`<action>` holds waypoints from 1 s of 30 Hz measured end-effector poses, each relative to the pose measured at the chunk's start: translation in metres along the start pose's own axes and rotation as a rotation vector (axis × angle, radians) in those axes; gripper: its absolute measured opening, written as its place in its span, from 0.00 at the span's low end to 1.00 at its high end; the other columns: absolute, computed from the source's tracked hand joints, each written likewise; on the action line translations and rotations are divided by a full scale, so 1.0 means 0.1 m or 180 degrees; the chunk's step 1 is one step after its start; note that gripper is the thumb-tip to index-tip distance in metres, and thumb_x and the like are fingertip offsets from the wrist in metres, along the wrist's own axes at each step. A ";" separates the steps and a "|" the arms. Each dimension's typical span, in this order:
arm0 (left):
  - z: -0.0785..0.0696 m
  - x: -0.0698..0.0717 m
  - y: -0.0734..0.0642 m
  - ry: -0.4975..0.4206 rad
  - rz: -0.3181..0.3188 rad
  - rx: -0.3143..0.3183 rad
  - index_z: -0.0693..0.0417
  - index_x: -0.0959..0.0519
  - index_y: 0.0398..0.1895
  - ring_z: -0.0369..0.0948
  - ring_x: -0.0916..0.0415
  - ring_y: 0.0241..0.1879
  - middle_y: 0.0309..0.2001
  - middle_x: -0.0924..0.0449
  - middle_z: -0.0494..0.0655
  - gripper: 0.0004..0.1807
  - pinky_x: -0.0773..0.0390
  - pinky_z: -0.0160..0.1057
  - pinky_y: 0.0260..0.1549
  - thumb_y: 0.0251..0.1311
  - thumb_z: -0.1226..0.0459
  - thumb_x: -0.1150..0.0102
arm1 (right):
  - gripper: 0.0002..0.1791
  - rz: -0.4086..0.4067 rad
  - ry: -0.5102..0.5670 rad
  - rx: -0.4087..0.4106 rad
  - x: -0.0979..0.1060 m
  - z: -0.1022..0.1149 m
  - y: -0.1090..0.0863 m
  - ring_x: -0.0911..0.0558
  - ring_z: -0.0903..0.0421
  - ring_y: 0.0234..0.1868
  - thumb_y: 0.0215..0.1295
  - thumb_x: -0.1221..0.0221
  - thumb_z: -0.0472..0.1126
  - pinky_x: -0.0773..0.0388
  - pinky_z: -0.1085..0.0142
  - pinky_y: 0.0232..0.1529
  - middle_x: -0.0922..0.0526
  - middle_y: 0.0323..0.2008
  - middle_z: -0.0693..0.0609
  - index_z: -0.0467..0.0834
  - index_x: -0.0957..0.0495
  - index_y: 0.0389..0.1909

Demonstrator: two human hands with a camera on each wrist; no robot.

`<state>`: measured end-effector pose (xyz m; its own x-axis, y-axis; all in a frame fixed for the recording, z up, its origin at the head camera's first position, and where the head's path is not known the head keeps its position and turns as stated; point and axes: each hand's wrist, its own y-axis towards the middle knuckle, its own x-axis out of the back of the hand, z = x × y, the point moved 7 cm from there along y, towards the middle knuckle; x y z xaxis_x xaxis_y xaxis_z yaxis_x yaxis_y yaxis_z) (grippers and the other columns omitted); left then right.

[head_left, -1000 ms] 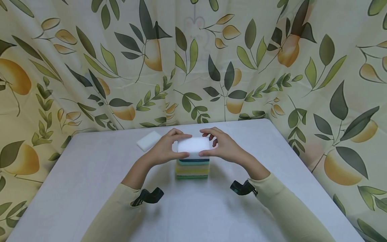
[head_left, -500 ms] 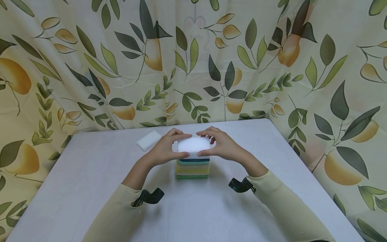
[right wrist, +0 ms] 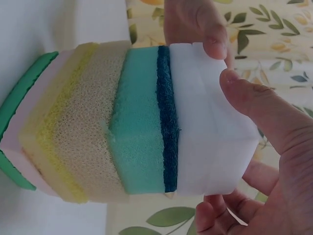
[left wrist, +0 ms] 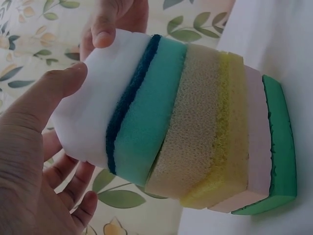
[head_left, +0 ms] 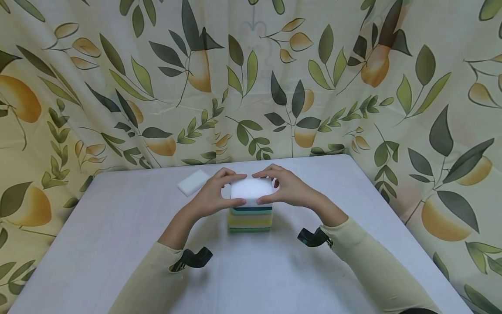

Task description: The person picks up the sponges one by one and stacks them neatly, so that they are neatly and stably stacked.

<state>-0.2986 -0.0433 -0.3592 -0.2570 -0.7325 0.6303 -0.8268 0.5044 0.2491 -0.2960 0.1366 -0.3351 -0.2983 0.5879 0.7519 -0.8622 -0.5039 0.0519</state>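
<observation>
A stack of sponges stands upright at the table's middle, topped by a white sponge [head_left: 251,190]. My left hand [head_left: 216,191] holds the white sponge's left side, thumb at its front and fingers at its back. From the right, my right hand [head_left: 291,187] grips the same sponge likewise. Under it the left wrist view shows a teal sponge [left wrist: 149,110] with a dark blue scouring layer. Lower lie a beige porous layer [left wrist: 190,112], a yellow layer [left wrist: 225,132], a pale pink layer [left wrist: 257,137] and a green bottom layer [left wrist: 283,147]. The layers sit slightly out of line.
Behind my left hand, a flat white sponge [head_left: 193,182] lies on the white-covered table [head_left: 117,244]. A curtain [head_left: 251,109] with fruit and leaf print hangs along the table's far edge and sides. Dark wrist cameras sit on both sleeves.
My right hand has shifted a little left, its index finger coming further over the white sponge's back edge. The left hand and the stack have hardly moved.
</observation>
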 end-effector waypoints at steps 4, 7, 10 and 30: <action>0.02 0.00 -0.02 -0.0023 -0.0048 -0.0016 0.49 0.24 0.64 0.44 0.31 0.52 0.52 0.30 0.44 0.35 0.26 0.57 0.53 0.51 0.53 0.26 | 0.36 0.0027 0.0011 0.0012 0.00 0.00 0.01 0.26 0.53 0.51 0.49 0.25 0.51 0.25 0.57 0.49 0.24 0.54 0.50 0.47 0.23 0.61; 0.02 0.01 -0.03 -0.0037 -0.0091 -0.0024 0.50 0.24 0.64 0.44 0.30 0.52 0.52 0.30 0.44 0.36 0.25 0.56 0.53 0.50 0.53 0.25 | 0.36 0.0036 0.0017 0.0019 -0.01 0.00 0.01 0.26 0.53 0.52 0.49 0.25 0.51 0.25 0.56 0.50 0.24 0.54 0.50 0.48 0.22 0.61; 0.04 0.03 -0.06 -0.0040 -0.0135 -0.0004 0.48 0.24 0.64 0.44 0.32 0.52 0.51 0.30 0.43 0.35 0.24 0.56 0.51 0.50 0.53 0.25 | 0.36 0.0034 0.0021 0.0026 -0.01 0.00 0.02 0.26 0.53 0.52 0.49 0.25 0.51 0.25 0.56 0.50 0.24 0.54 0.51 0.48 0.22 0.61; 0.25 0.29 -0.25 0.0156 -0.0410 0.0036 0.42 0.22 0.61 0.42 0.27 0.47 0.49 0.25 0.43 0.30 0.28 0.45 0.47 0.53 0.53 0.27 | 0.36 0.0007 0.0106 0.0002 -0.02 -0.02 0.01 0.27 0.52 0.51 0.48 0.24 0.51 0.25 0.56 0.48 0.24 0.54 0.51 0.48 0.22 0.60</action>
<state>-0.2975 -0.0887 -0.3653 -0.1238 -0.7676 0.6289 -0.8570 0.4022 0.3222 -0.2970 0.1363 -0.3373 -0.3138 0.6076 0.7296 -0.8613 -0.5055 0.0505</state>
